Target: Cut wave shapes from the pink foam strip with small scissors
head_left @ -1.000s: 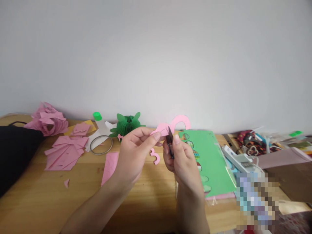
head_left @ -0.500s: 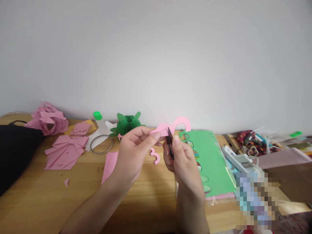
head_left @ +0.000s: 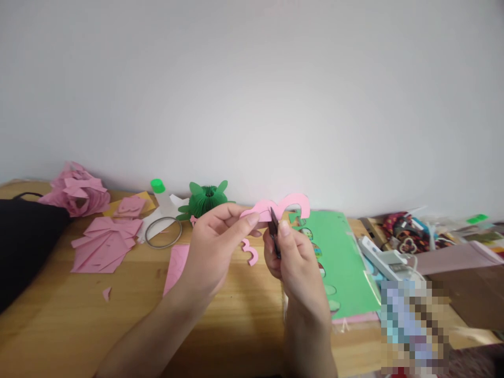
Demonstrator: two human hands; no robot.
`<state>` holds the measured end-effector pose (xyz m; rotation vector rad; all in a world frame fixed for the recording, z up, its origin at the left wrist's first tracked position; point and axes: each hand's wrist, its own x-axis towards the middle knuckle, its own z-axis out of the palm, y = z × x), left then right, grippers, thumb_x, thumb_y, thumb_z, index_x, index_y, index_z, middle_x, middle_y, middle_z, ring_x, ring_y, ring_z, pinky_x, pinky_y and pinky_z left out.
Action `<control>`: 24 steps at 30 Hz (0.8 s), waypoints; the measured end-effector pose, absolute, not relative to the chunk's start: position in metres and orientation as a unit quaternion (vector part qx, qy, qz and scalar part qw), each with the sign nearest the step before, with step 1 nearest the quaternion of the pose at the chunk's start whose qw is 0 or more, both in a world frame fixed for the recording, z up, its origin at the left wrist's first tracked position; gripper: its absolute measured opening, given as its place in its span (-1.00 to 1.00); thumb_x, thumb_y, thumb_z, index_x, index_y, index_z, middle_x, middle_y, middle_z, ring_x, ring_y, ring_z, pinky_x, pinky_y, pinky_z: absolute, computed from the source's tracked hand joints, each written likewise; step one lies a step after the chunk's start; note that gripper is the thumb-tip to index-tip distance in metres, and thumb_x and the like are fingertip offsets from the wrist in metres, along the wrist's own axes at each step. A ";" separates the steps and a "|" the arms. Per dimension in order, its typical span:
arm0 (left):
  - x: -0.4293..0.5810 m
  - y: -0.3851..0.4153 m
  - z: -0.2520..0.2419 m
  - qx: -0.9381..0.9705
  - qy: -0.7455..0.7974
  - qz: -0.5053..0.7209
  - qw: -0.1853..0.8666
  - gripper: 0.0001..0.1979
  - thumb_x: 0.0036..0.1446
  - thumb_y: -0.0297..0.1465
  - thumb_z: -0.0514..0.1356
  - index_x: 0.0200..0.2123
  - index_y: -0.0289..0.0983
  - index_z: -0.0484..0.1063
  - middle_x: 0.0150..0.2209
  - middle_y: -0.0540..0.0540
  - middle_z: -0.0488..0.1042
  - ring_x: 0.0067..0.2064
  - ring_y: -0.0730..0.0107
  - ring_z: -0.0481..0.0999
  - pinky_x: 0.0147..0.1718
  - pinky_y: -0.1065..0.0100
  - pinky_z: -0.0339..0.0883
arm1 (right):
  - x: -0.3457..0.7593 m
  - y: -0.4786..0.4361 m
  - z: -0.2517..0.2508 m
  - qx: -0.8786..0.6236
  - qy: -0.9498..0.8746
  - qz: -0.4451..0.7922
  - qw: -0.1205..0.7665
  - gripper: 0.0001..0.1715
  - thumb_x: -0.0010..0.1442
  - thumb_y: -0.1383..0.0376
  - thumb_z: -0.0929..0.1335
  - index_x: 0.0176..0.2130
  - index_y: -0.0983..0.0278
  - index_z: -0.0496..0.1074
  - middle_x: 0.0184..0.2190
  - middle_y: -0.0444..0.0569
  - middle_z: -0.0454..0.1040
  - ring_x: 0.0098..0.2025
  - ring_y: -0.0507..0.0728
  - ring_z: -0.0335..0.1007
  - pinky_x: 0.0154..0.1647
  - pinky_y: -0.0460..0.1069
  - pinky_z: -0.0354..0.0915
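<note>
My left hand [head_left: 214, 247] pinches a pink paper cut-out [head_left: 289, 203] with a curved arch shape, held up above the wooden table [head_left: 129, 310]. My right hand [head_left: 293, 257] is closed around small dark scissors [head_left: 273, 226], whose blades meet the pink cut-out's edge right beside my left thumb. A small pink curled offcut [head_left: 251, 252] lies on the table just below both hands. A flat pink sheet [head_left: 176, 265] sits under my left wrist.
A green sheet with cut-out holes [head_left: 342, 262] lies to the right. Pink paper scraps [head_left: 104, 236], a crumpled pink pile [head_left: 76, 191], a metal ring [head_left: 163, 232], a green paper ornament [head_left: 205, 199], a black bag [head_left: 23, 241] and clutter [head_left: 409, 231] surround the area.
The pink cut-out has turned slightly in my left hand, its arch dipping to the right. Both hands stay almost in place.
</note>
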<state>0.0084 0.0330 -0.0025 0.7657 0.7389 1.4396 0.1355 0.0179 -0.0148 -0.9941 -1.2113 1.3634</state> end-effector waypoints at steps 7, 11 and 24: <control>0.008 0.034 -0.003 0.336 0.327 0.626 0.623 -0.90 -0.01 -0.40 0.34 -0.52 -0.27 0.54 -0.54 0.00 0.54 -0.48 0.48 0.50 -0.54 0.49 0.41 | 0.135 0.018 -0.014 -0.409 -0.502 0.567 0.509 -0.43 0.28 -0.09 0.26 -0.54 0.25 0.20 -0.72 -0.30 0.00 -0.70 -0.10 -0.26 -0.74 -0.16 -0.19; 0.008 0.035 -0.003 0.334 0.323 0.627 0.625 -0.90 -0.01 -0.39 0.35 -0.53 -0.26 0.53 -0.53 0.00 0.55 -0.48 0.47 0.50 -0.57 0.50 0.38 | 0.135 0.018 -0.015 -0.410 -0.506 0.562 0.510 -0.44 0.30 -0.08 0.25 -0.53 0.25 0.21 -0.73 -0.30 0.01 -0.70 -0.10 -0.24 -0.74 -0.16 -0.19; 0.007 0.034 -0.004 0.340 0.322 0.632 0.618 -0.90 0.00 -0.37 0.36 -0.52 -0.20 0.56 -0.52 0.03 0.56 -0.44 0.46 0.52 -0.44 0.46 0.47 | 0.136 0.017 -0.016 -0.416 -0.520 0.551 0.503 -0.45 0.30 -0.07 0.25 -0.54 0.23 0.21 -0.72 -0.30 0.01 -0.70 -0.08 -0.24 -0.74 -0.14 -0.16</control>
